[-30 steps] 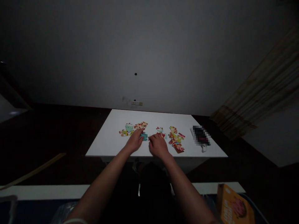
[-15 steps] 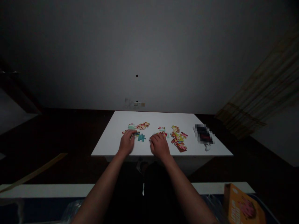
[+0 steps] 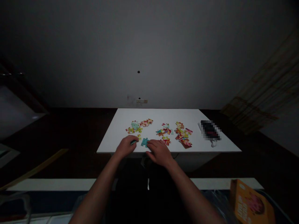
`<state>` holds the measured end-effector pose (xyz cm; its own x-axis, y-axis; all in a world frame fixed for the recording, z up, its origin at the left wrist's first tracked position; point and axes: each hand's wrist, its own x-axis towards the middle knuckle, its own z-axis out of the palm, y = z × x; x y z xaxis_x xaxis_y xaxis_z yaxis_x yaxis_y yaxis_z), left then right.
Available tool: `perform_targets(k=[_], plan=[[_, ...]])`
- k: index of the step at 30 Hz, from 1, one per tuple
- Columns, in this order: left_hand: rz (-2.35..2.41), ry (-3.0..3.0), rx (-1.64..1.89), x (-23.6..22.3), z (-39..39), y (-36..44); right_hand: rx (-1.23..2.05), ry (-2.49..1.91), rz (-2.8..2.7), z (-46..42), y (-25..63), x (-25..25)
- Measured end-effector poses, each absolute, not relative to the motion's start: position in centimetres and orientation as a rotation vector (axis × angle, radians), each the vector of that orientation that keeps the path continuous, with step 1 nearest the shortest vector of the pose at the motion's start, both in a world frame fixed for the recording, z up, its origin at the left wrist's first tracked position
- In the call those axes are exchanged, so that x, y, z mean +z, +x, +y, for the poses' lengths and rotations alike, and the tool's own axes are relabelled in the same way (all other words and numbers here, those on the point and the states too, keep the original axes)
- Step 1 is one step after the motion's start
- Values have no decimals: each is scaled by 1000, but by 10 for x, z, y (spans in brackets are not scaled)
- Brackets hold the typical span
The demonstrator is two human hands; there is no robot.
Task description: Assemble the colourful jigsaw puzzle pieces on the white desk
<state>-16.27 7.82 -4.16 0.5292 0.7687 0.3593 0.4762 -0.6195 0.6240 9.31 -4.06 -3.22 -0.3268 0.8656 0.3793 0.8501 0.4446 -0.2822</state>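
Note:
Loose, brightly coloured jigsaw pieces lie in clusters on a small white table (image 3: 210, 148): one cluster at the left (image 3: 138, 126), one in the middle (image 3: 164, 132), one at the right (image 3: 183, 137). My left hand (image 3: 125, 147) rests near the front edge with its fingers curled round a small greenish piece (image 3: 133, 142). A teal piece (image 3: 144, 142) lies flat between my hands. My right hand (image 3: 158, 151) sits just right of it, fingers bent down, fingertips touching the teal piece's edge.
A dark, blurred-out object (image 3: 210, 130) with a white cable lies at the table's right side. An orange puzzle box (image 3: 249, 205) stands at the lower right. A white ledge (image 3: 58, 184) runs across below the table. The floor around is dark.
Both hands have drawn back toward the table's front edge. My left hand has taken a small greenish piece from the left cluster. The teal piece now lies nearer the front, against my right fingertips.

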Motion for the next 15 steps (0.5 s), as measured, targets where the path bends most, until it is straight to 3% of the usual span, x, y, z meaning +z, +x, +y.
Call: perform_targets(k=[6, 11, 15], plan=[[1016, 2318, 868, -40, 76, -164, 91, -1323, -2153, -51, 105, -52], [971, 2370, 881, -41, 75, -163, 26, -1669, -1728, -26, 104, -39], [938, 2460, 883, -41, 72, -162, -33, -1904, -1711, 2, 99, -17]])
